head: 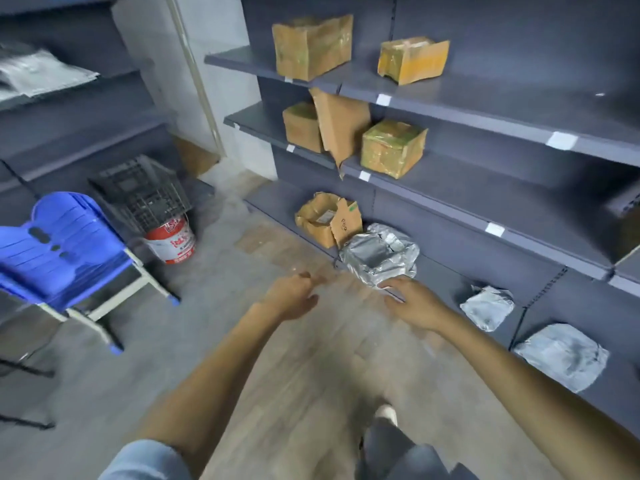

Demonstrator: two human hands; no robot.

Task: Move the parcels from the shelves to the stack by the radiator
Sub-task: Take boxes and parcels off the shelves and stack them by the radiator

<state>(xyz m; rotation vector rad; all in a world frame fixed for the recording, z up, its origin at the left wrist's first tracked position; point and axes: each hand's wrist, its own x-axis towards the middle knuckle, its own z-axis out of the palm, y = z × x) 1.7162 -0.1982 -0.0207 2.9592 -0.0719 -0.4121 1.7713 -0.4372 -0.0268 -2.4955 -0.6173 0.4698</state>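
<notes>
A crumpled silver-grey parcel (381,256) lies on the bottom shelf (446,268) of the dark grey shelving. My right hand (414,303) is at its near edge, fingers touching the wrapping. My left hand (292,294) hovers over the floor to the left, fingers loosely curled and holding nothing. An open brown box (327,220) sits just behind the silver parcel. Two more grey bags (486,306) (562,355) lie further right on the same shelf. Brown taped boxes (393,147) (311,45) stand on the middle and top shelves.
A stack of blue plastic chairs (62,247) stands at the left. Beside it a black crate (142,192) rests on a red-and-white bucket (171,242). Another shelving unit at the far left holds a grey bag (38,74). No radiator is in view.
</notes>
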